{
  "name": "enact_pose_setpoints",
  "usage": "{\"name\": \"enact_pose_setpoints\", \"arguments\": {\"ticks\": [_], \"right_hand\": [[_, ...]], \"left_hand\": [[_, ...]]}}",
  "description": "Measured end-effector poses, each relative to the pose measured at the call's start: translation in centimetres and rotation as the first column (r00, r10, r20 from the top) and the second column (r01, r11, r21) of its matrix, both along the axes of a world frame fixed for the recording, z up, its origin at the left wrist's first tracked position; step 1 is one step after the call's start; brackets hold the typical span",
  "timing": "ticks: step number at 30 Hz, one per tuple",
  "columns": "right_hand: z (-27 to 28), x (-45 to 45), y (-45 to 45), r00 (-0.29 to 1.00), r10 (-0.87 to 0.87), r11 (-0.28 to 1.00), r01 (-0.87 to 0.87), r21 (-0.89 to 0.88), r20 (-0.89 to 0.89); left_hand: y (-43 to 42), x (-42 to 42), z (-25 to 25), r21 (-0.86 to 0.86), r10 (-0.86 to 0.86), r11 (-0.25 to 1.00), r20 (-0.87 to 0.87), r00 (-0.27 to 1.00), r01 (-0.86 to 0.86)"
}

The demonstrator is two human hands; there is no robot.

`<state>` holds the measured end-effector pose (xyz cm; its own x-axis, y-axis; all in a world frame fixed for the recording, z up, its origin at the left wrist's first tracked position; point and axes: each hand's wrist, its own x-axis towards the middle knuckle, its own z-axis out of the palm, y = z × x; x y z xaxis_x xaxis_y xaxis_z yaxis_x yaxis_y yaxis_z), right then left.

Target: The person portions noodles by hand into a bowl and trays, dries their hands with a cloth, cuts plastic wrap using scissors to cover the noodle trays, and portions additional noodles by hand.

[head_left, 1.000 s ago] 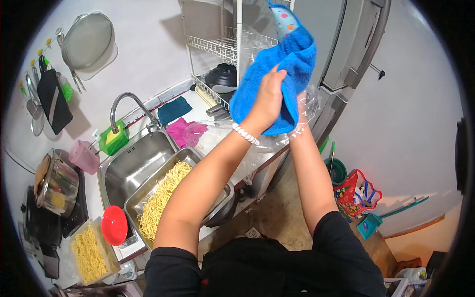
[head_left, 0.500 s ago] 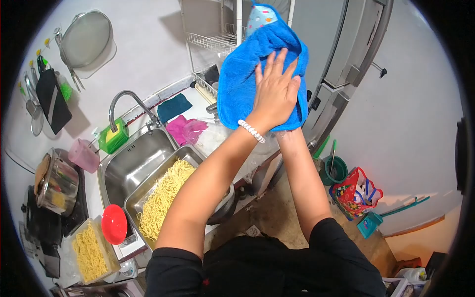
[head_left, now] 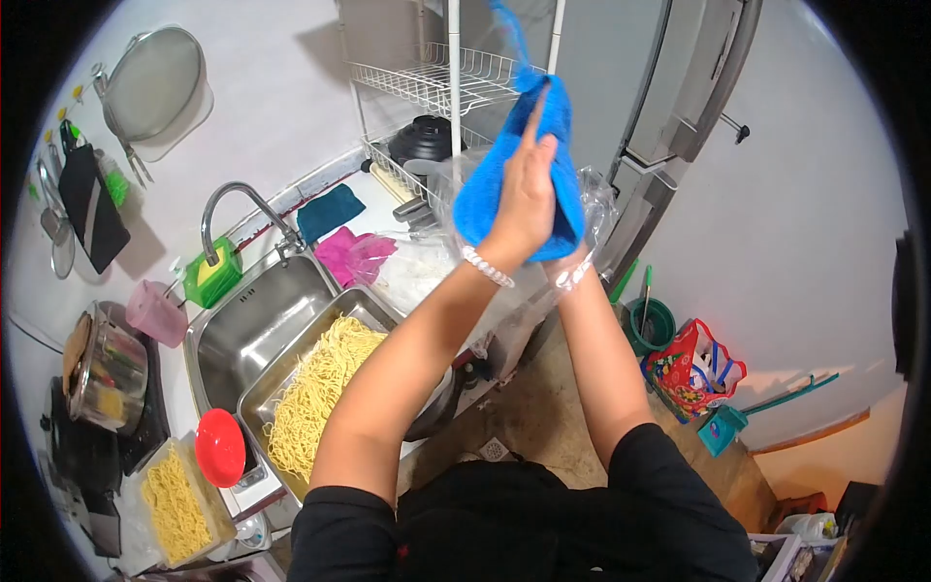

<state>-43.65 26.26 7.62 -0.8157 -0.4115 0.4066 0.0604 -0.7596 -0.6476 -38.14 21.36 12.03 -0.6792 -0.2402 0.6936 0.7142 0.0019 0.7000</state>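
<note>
1. Closest to me, the left hand (head_left: 529, 199) is raised with its palm against a blue towel (head_left: 485, 189), index finger pointing up and thumb beside it. I can't tell whether its grip closes on the cloth.
2. The right hand is mostly hidden behind that towel, only the wrist showing below — so how far open its grip is, I can't tell.
3. The towel hangs from a blue loop (head_left: 514, 39) in front of the wire rack (head_left: 417, 85), with clear plastic (head_left: 596, 209) around its lower part.
4. Below the left forearm, yellow noodles (head_left: 325, 383) fill a metal tray (head_left: 254, 393) at the sink (head_left: 254, 335). A red bowl (head_left: 220, 448) stands just beside it.
5. On the table (head_left: 175, 383), a pink cloth (head_left: 339, 257) and a teal cloth (head_left: 330, 213) lie near the faucet (head_left: 233, 187).
6. Farther off — a round strainer (head_left: 155, 82) hangs on the wall.
</note>
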Motion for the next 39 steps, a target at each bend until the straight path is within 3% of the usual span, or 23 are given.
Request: {"name": "enact_pose_setpoints", "arguments": {"ticks": [2, 4, 6, 8, 9, 12, 13, 15, 16, 17, 19, 20, 21, 22, 23, 27, 30, 31, 33, 34, 35, 37, 39], "right_hand": [[-0.6, -0.7, -0.2, 0.989, -0.092, 0.995, 0.094, 0.018, -0.112], [0.0, -0.9, -0.2, 0.970, -0.180, 0.982, 0.187, 0.024, -0.166], [0.1, -1.6, 0.3, 0.994, 0.110, 0.986, -0.111, -0.127, -0.008], [0.5, -2.7, 0.5, 0.909, 0.407, 0.877, -0.360, -0.317, 0.094], [1.4, -3.2, 0.0, 0.924, 0.298, 0.946, -0.251, -0.207, 0.240], [1.6, -2.5, 1.0, 0.997, 0.065, 0.997, -0.067, 0.049, 0.043], [1.2, -4.6, 1.6, 0.798, 0.601, 0.774, -0.563, -0.289, 0.054], [-0.4, -5.6, 3.1, 0.706, 0.692, 0.605, -0.680, -0.415, -0.149], [1.7, -2.0, 4.4, 0.879, 0.471, 0.815, -0.466, -0.344, -0.077], [2.2, -1.2, 4.9, 0.931, 0.352, 0.880, -0.363, -0.306, -0.094], [2.8, 0.2, 4.5, 0.874, 0.448, 0.806, -0.485, -0.339, -0.185], [2.8, 0.5, 4.3, 0.840, 0.491, 0.764, -0.542, -0.350, -0.230], [1.8, 1.5, 3.4, 0.949, 0.150, 0.938, -0.225, -0.263, -0.277], [0.8, 2.4, 2.5, 0.932, -0.203, 0.976, 0.166, -0.144, -0.301], [0.9, 2.5, 2.4, 0.964, -0.134, 0.984, 0.101, -0.146, -0.232], [1.4, 2.4, 1.8, 0.984, 0.168, 0.967, -0.155, -0.201, 0.050], [1.8, 2.6, 1.5, 0.969, 0.237, 0.929, -0.204, -0.309, 0.073], [1.6, 1.6, 2.2, 0.943, 0.333, 0.902, -0.315, -0.297, 0.011], [0.8, -1.9, 3.7, 0.849, 0.517, 0.813, -0.528, -0.246, -0.112], [-0.5, -3.6, 2.8, 0.964, 0.226, 0.941, -0.253, -0.225, -0.140], [-2.3, -5.4, 1.8, 0.981, -0.087, 0.976, 0.049, -0.213, -0.172], [1.8, -0.7, 2.9, 0.921, -0.331, 0.918, 0.365, 0.154, -0.205], [1.8, -1.2, 2.7, 0.966, -0.223, 0.964, 0.239, 0.114, -0.132]], "left_hand": [[0.4, 0.3, 0.1, -0.127, 0.087, 0.987, -0.085, 0.993, -0.097], [-0.4, 0.1, 0.4, -0.066, -0.044, 0.997, -0.043, 0.998, 0.041], [-1.1, -0.2, 0.4, -0.033, -0.131, 0.991, -0.043, 0.990, 0.130], [-1.7, -0.6, 0.2, -0.037, -0.174, 0.984, -0.085, 0.981, 0.172], [-1.8, 0.1, 0.4, -0.009, -0.231, 0.973, -0.017, 0.973, 0.231], [-2.8, -0.1, 0.3, 0.313, -0.391, 0.874, -0.005, 0.920, 0.373], [-3.0, 1.2, 1.9, 0.376, -0.441, 0.816, -0.086, 0.893, 0.439], [-4.6, 1.8, 3.2, 0.414, -0.430, 0.778, -0.196, 0.881, 0.472], [-4.8, 3.0, 4.5, 0.400, -0.409, 0.773, -0.279, 0.869, 0.493], [-5.5, 3.4, 4.5, 0.399, -0.436, 0.772, -0.233, 0.869, 0.494], [-4.6, 2.8, 3.4, 0.405, -0.399, 0.854, 0.104, 0.911, 0.327], [-3.1, 1.8, 1.9, 0.072, -0.150, 0.988, 0.155, 0.976, 0.140], [-1.7, 0.8, 0.4, -0.243, 0.140, 0.964, 0.111, 0.984, -0.110], [-0.1, 0.7, -0.2, -0.660, 0.440, 0.537, -0.312, 0.842, -0.525], [0.4, 0.7, -0.8, -0.572, 0.355, 0.687, -0.274, 0.894, -0.448], [-0.9, -1.4, 0.1, -0.516, 0.540, 0.582, -0.333, 0.773, -0.628], [-1.6, -2.7, 0.4, -0.453, 0.542, 0.656, -0.275, 0.794, -0.604], [-1.6, -2.7, 0.3, -0.470, 0.525, 0.643, -0.304, 0.795, -0.605], [-0.8, -2.5, -1.5, -0.560, 0.274, 0.736, -0.267, 0.924, -0.380], [-0.3, -2.1, -2.3, -0.602, 0.139, 0.756, -0.237, 0.962, -0.257], [0.3, -1.4, -2.6, -0.584, 0.143, 0.773, -0.218, 0.965, -0.247], [0.3, -2.2, -2.7, -0.523, 0.285, 0.760, -0.267, 0.921, -0.387], [0.0, -2.4, -2.2, -0.542, 0.434, 0.655, -0.300, 0.849, -0.526]]}}
